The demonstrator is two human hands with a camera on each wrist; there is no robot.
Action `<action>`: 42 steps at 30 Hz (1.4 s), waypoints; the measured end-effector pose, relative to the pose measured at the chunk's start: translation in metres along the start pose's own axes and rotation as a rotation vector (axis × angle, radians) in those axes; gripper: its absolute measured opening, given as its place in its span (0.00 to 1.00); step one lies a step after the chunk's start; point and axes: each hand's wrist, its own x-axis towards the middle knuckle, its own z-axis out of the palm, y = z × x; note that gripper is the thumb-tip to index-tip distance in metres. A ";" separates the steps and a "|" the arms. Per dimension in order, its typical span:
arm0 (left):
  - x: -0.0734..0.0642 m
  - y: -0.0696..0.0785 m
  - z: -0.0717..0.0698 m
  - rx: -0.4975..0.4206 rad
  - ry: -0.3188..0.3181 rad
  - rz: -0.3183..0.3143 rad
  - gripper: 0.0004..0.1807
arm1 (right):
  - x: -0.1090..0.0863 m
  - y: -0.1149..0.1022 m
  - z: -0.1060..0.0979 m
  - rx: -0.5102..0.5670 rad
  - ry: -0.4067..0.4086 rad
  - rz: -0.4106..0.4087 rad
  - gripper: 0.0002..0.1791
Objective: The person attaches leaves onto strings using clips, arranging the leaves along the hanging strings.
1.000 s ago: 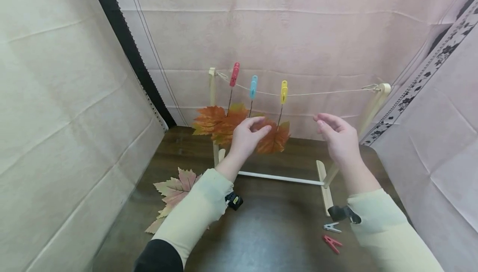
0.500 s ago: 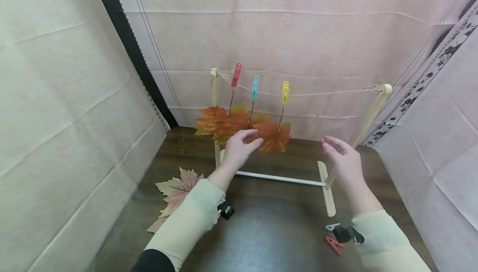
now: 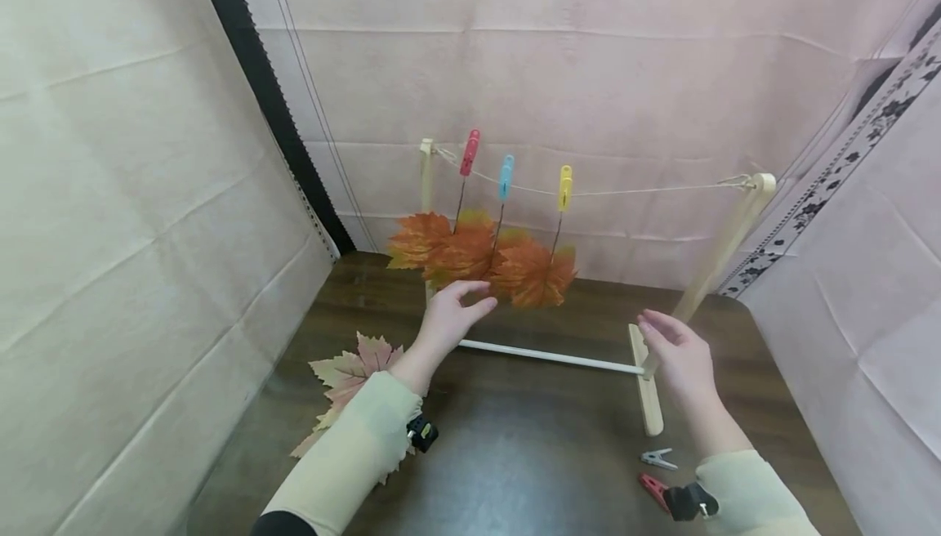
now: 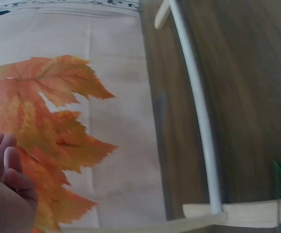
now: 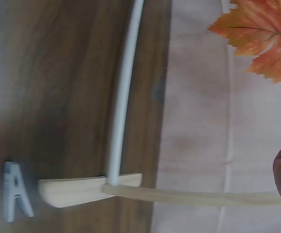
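Note:
Three orange artificial maple leaves (image 3: 540, 274) hang by their stems from a string (image 3: 647, 191), held by a red clothespin (image 3: 470, 152), a blue clothespin (image 3: 506, 177) and a yellow clothespin (image 3: 564, 188). Just in front of the leaves' lower edges, my left hand (image 3: 450, 315) is raised, fingers loosely bent, holding nothing. My right hand (image 3: 680, 356) hovers by the rack's right post (image 3: 724, 250), its fingers relaxed and nothing in them. Under my left forearm, paler pink-and-cream leaves (image 3: 353, 368) lie partly hidden on the table.
A grey clothespin (image 3: 657, 458) and another red clothespin (image 3: 653, 489), partly covered by the right wrist camera, lie on the dark wooden table (image 3: 529, 430). A white rod (image 3: 551, 358) joins the rack's wooden feet (image 3: 647, 393). Pale cloth walls (image 3: 588, 95) enclose the back and sides.
Both hands have come down and back toward me, the left one moving away from the hanging leaves. The clipped leaves stay on the string.

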 end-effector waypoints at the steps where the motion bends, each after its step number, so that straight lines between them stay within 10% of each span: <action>1: -0.002 -0.003 -0.001 0.001 -0.005 -0.009 0.21 | -0.002 0.003 0.001 -0.012 0.003 0.006 0.28; 42: -0.060 -0.114 -0.015 0.099 0.096 -0.101 0.14 | -0.055 0.086 0.005 -0.200 0.018 0.192 0.28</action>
